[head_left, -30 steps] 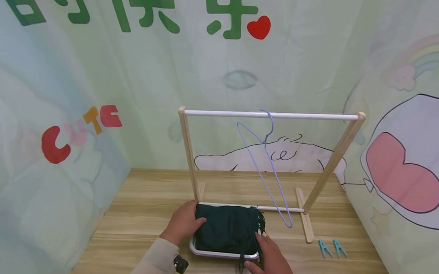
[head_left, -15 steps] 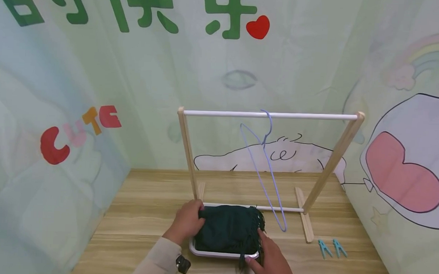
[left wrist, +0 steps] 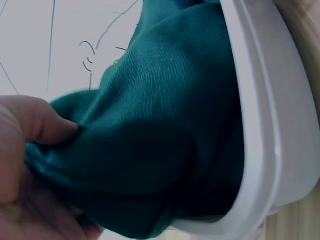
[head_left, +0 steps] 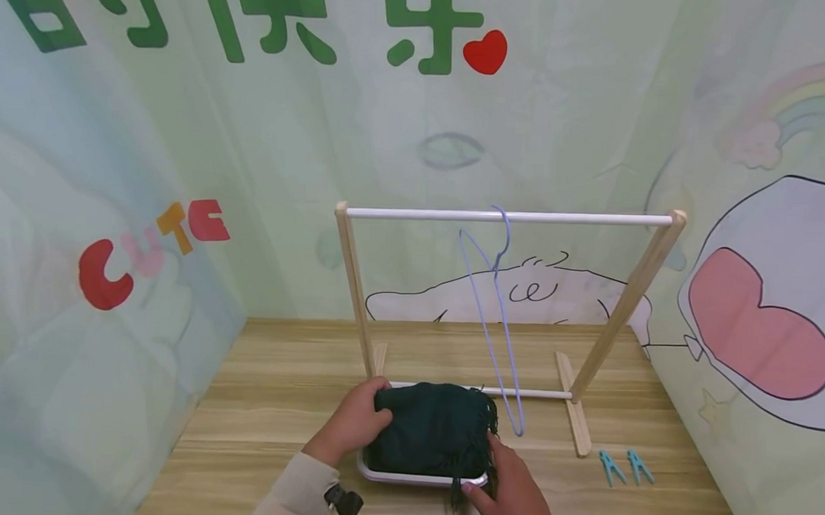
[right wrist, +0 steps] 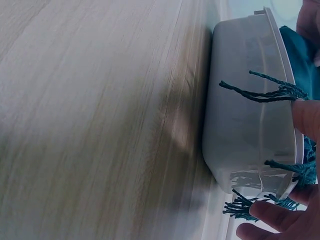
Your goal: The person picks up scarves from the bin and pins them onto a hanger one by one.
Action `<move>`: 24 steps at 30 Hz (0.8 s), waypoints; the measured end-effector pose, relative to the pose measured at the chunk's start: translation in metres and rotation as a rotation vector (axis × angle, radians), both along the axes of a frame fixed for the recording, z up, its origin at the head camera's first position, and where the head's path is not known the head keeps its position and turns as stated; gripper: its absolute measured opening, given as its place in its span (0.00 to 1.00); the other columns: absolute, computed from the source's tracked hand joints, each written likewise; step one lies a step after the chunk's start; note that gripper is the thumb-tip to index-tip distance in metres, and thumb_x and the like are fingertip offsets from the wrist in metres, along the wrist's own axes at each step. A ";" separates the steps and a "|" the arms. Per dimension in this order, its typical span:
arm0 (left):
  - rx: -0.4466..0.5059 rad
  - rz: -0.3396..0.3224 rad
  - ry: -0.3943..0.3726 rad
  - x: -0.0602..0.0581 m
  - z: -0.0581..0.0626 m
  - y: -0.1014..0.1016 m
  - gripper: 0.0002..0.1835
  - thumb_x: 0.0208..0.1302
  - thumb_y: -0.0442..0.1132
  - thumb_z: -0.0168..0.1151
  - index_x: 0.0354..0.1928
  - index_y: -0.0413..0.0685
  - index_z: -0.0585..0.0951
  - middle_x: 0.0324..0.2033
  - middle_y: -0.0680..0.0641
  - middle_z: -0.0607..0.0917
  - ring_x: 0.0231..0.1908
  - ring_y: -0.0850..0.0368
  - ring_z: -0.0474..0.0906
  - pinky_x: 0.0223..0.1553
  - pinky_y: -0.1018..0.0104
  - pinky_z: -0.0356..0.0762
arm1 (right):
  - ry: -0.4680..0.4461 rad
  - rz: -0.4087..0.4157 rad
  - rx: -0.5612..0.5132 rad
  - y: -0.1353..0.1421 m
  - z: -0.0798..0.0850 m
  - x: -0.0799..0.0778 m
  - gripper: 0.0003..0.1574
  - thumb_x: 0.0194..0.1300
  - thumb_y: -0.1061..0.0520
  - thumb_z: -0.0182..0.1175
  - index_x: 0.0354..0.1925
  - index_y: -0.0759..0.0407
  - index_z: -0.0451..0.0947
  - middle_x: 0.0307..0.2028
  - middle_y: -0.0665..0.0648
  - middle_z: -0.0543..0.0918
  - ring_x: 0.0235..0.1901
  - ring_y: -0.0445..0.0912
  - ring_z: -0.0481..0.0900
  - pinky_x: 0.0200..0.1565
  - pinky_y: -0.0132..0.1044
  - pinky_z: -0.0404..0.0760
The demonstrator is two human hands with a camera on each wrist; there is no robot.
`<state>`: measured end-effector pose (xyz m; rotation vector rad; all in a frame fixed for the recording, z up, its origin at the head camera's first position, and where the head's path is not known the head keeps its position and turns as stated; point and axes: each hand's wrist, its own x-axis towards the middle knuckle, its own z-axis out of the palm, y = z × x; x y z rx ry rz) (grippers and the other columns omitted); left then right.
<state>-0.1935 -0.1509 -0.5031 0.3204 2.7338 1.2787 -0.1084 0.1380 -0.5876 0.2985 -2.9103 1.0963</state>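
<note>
Head view, wooden rack (head_left: 421, 214): one o'clock from your fringed cloth (head_left: 430, 429).
Hanger (head_left: 497, 264): lilac, hooked over the top bar.
White tub (head_left: 421, 479): beneath the cloth.
Cloth: dark green, lying in the tub; probably light, soft, floppy; best taken by the plain nine o'clock end, as strands may snag.
Left hand (head_left: 357, 418): pinches that end.
Right hand (head_left: 514, 484): four o'clock, at rim and fringe; whether you grip, cannot tell.
Blue pegs (head_left: 607, 459): two, three o'clock.

At lower centre, the left hand (head_left: 354, 421) grips green cloth (head_left: 428, 426) in a white tub (head_left: 408, 479), the right hand (head_left: 516, 490) touching its near-right corner; two blue pegs (head_left: 610, 467) lie lower right.
</note>
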 end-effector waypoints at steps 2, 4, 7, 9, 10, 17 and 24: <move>0.038 -0.022 0.013 0.002 0.006 -0.001 0.12 0.59 0.26 0.63 0.45 0.43 0.78 0.38 0.44 0.82 0.40 0.49 0.78 0.45 0.51 0.78 | 0.010 0.000 -0.003 0.000 0.000 0.000 0.57 0.62 0.39 0.75 0.74 0.70 0.64 0.65 0.72 0.77 0.64 0.66 0.77 0.63 0.64 0.75; 0.073 -0.034 0.029 0.004 0.012 -0.002 0.12 0.59 0.26 0.62 0.45 0.44 0.78 0.38 0.45 0.82 0.40 0.49 0.77 0.45 0.53 0.77 | 0.019 0.003 -0.006 0.000 0.001 -0.001 0.57 0.61 0.40 0.75 0.74 0.70 0.64 0.65 0.71 0.78 0.64 0.65 0.78 0.63 0.64 0.76; 0.130 -0.043 0.059 0.007 0.022 -0.004 0.11 0.61 0.26 0.60 0.43 0.46 0.77 0.37 0.46 0.81 0.40 0.50 0.77 0.45 0.56 0.77 | 0.021 0.004 -0.006 0.001 0.001 -0.002 0.57 0.61 0.40 0.76 0.74 0.70 0.64 0.64 0.69 0.78 0.64 0.64 0.78 0.62 0.63 0.77; 0.154 -0.039 0.086 0.010 0.028 -0.006 0.11 0.61 0.25 0.60 0.42 0.48 0.77 0.36 0.48 0.80 0.39 0.51 0.77 0.44 0.59 0.77 | 0.018 0.004 -0.010 0.001 0.001 -0.002 0.58 0.60 0.41 0.76 0.74 0.70 0.64 0.64 0.69 0.79 0.64 0.63 0.78 0.63 0.63 0.76; 0.167 -0.036 0.104 0.011 0.031 -0.007 0.11 0.61 0.25 0.59 0.41 0.48 0.77 0.36 0.48 0.80 0.39 0.52 0.77 0.43 0.60 0.77 | 0.011 0.004 -0.011 0.001 0.001 -0.002 0.58 0.60 0.41 0.76 0.74 0.70 0.64 0.65 0.69 0.78 0.64 0.64 0.78 0.63 0.63 0.76; 0.259 -0.009 0.189 0.023 0.055 -0.013 0.12 0.60 0.22 0.58 0.37 0.49 0.77 0.33 0.48 0.78 0.36 0.50 0.76 0.37 0.63 0.76 | -0.030 -0.004 -0.010 0.001 0.003 -0.002 0.57 0.60 0.41 0.77 0.73 0.70 0.65 0.65 0.71 0.77 0.64 0.66 0.76 0.63 0.64 0.75; 0.310 -0.006 0.344 0.032 0.076 -0.017 0.14 0.57 0.21 0.57 0.37 0.49 0.78 0.31 0.49 0.78 0.32 0.54 0.75 0.33 0.64 0.76 | 0.080 -0.008 -0.010 0.001 0.002 0.001 0.56 0.58 0.41 0.78 0.73 0.66 0.67 0.62 0.67 0.81 0.62 0.62 0.79 0.62 0.60 0.78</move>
